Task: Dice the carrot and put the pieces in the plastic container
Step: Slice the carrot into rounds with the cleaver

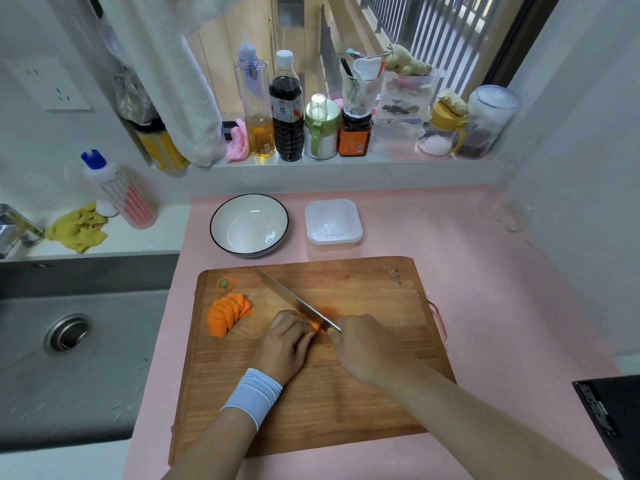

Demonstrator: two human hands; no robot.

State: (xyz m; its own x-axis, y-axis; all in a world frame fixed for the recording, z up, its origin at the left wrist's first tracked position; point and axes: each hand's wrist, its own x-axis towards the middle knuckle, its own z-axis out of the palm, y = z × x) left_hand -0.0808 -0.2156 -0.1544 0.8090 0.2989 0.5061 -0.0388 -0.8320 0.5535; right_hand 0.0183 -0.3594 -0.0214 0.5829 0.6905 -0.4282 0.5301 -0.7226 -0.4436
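On the wooden cutting board (363, 393) my left hand (287, 341) curls over a piece of carrot (314, 325), of which only a small orange edge shows. My right hand (363, 348) grips the handle of a knife (294, 301), whose blade lies against the carrot piece beside my left fingers. A fanned stack of carrot slices (227, 315) lies at the board's left, with the cut carrot end (225, 284) just behind it. The lidded plastic container (333, 225) stands beyond the board on the pink counter.
A white bowl with a dark rim (249, 225) sits left of the container. A steel sink (69, 341) lies to the left. Bottles and jars (287, 109) line the windowsill behind. A black box (613, 417) stands at the right front.
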